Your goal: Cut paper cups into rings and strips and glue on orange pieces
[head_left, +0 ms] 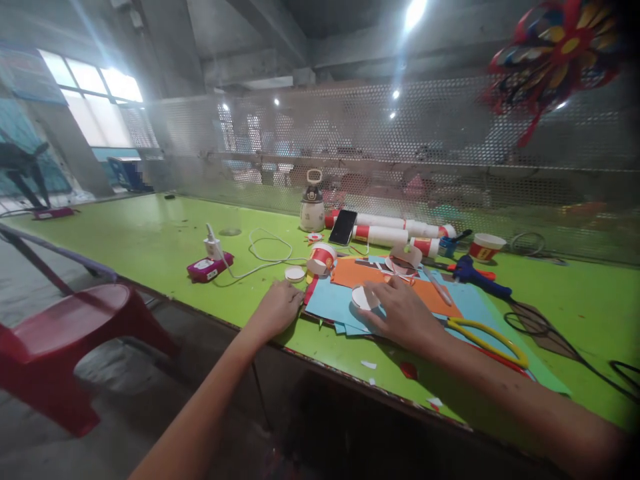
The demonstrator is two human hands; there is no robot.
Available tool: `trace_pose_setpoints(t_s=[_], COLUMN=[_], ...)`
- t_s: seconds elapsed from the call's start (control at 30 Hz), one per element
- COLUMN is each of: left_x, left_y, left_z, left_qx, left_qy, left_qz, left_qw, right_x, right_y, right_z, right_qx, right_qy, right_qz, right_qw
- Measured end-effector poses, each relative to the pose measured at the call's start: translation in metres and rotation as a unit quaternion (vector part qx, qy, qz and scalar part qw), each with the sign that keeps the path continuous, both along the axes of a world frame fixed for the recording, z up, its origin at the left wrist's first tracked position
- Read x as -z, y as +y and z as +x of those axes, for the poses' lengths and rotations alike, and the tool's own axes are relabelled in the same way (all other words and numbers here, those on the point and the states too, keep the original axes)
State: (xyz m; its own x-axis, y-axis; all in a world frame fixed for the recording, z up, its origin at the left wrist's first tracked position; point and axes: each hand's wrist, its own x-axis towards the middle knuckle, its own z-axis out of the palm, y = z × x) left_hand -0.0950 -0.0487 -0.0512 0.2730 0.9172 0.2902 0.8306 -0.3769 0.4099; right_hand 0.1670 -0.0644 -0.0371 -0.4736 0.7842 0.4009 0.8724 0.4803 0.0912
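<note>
Near the table's front edge, my left hand (280, 308) rests with its fingers curled, beside the left edge of a stack of blue paper (327, 300). Whatever those fingers may hold is hidden. My right hand (403, 312) lies over the blue paper, its thumb and fingers closed at the right edge of a round white paper disc (362, 298). Just beyond my left hand sits another small white disc (295, 274). A red and white paper cup (323, 259) lies tipped behind it. Orange paper (340, 272) overlaps the blue sheets beyond my right hand.
Yellow-handled scissors (493, 340) and a blue glue gun (480, 277) lie to the right. Behind are a phone (343, 227), stacked paper cups (383, 235) and a white bottle (313, 212). A purple power strip (210, 267) with a white cable is left; a red stool (75, 313) stands below.
</note>
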Motion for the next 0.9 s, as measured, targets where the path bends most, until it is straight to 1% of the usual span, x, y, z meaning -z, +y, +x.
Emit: trace_pose_setpoints(t_s=[0.1,0.3,0.5,0.63,0.73,0.8,0.9], left_x=[0.002,0.004,0.0,0.001,0.003,0.004,0.002], left_y=[0.0,0.0,-0.001,0.0,-0.002,-0.004,-0.005], left_z=[0.003,0.005,0.005,0.005,0.006,0.008,0.01], left_qx=[-0.015,-0.047,-0.044,-0.043,-0.041,-0.037,-0.025], left_qy=[-0.027,-0.097,-0.178,-0.236,-0.284,-0.315,-0.354], left_qz=[-0.003,-0.021,-0.032,-0.038,-0.044,-0.05,-0.061], left_qw=[1.0,0.994,0.982,0.97,0.957,0.947,0.933], right_x=[-0.003,-0.003,-0.008,-0.005,-0.002,-0.004,-0.014], right_y=[0.004,0.01,0.011,0.012,0.012,0.01,-0.001], right_z=[-0.006,-0.014,-0.018,-0.017,-0.013,-0.011,-0.019], right_qx=[0.003,0.013,0.011,0.011,0.019,0.013,-0.007], right_qy=[0.001,0.032,0.073,0.076,0.051,0.032,0.018], right_qz=[-0.004,-0.027,-0.04,-0.042,-0.038,-0.032,-0.014], right_qw=[1.0,0.999,0.997,0.996,0.998,0.999,1.0])
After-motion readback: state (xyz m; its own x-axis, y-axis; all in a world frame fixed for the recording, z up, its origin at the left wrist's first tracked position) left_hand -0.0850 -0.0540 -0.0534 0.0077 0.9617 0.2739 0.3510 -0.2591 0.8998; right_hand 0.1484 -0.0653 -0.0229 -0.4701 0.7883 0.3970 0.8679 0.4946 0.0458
